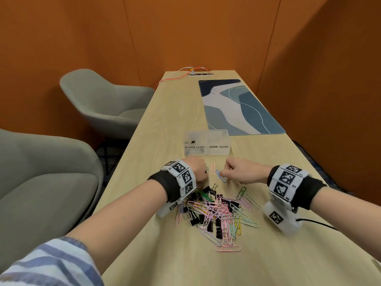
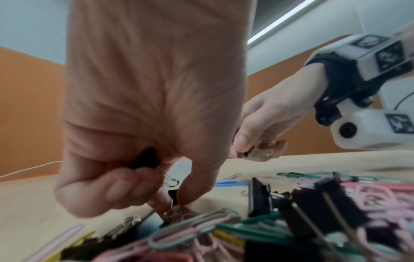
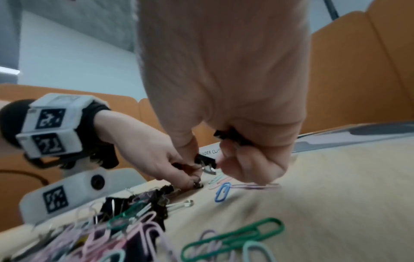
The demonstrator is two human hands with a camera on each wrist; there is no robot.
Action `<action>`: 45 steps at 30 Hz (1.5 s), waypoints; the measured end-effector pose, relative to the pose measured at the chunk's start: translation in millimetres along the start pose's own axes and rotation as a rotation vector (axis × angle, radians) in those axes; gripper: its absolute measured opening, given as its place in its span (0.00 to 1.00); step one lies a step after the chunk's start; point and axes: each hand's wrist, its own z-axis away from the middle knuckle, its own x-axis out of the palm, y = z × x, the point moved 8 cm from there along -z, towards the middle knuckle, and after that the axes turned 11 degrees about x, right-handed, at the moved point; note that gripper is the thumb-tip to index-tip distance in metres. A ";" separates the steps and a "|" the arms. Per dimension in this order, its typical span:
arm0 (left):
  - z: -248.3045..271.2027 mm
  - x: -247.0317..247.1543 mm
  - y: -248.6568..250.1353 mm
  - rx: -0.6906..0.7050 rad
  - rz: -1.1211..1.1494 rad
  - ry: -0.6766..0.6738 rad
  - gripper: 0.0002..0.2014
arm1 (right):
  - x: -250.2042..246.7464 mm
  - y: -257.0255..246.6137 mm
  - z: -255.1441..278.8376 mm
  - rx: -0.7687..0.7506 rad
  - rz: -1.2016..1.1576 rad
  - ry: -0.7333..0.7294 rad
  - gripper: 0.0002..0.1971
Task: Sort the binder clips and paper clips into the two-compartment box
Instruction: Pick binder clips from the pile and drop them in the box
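A clear two-compartment box [image 1: 207, 152] labelled BINDER CLIPS on the left and PAPER CLIPS on the right stands beyond my hands. A few binder clips [image 1: 190, 140] lie in its left compartment. A mixed pile of coloured paper clips and black binder clips [image 1: 216, 211] lies near me. My left hand [image 1: 199, 172] keeps one black binder clip [image 2: 145, 159] in its palm and pinches another by its wire handle at the pile's far edge [image 2: 171, 202]. My right hand [image 1: 228, 172] grips black binder clips [image 3: 230, 138] in curled fingers just above a blue paper clip [image 1: 220, 176].
A blue patterned desk mat [image 1: 241, 108] covers the far right of the table. A power strip with an orange cable [image 1: 201, 74] sits at the far end. Two grey chairs [image 1: 103, 100] stand left of the table. A pink paper clip [image 1: 213, 168] lies between my hands.
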 end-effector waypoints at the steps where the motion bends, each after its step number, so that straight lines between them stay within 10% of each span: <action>1: 0.4 0.3 -0.3 0.000 0.004 -0.005 0.18 | 0.4 0.0 -1.0 0.016 -0.063 -0.018 0.12; 19: -9.6 6.1 -17.0 -0.020 0.124 -0.032 0.25 | 8.4 12.5 -18.3 0.219 -0.792 -0.241 0.07; 36: 26.6 -9.4 -45.0 0.002 0.607 0.068 0.15 | 26.9 -37.6 11.1 -0.259 0.271 -0.056 0.14; 45: 37.5 -6.7 -47.1 -0.009 0.538 0.060 0.12 | 30.5 -42.9 -2.6 -0.247 0.259 -0.012 0.08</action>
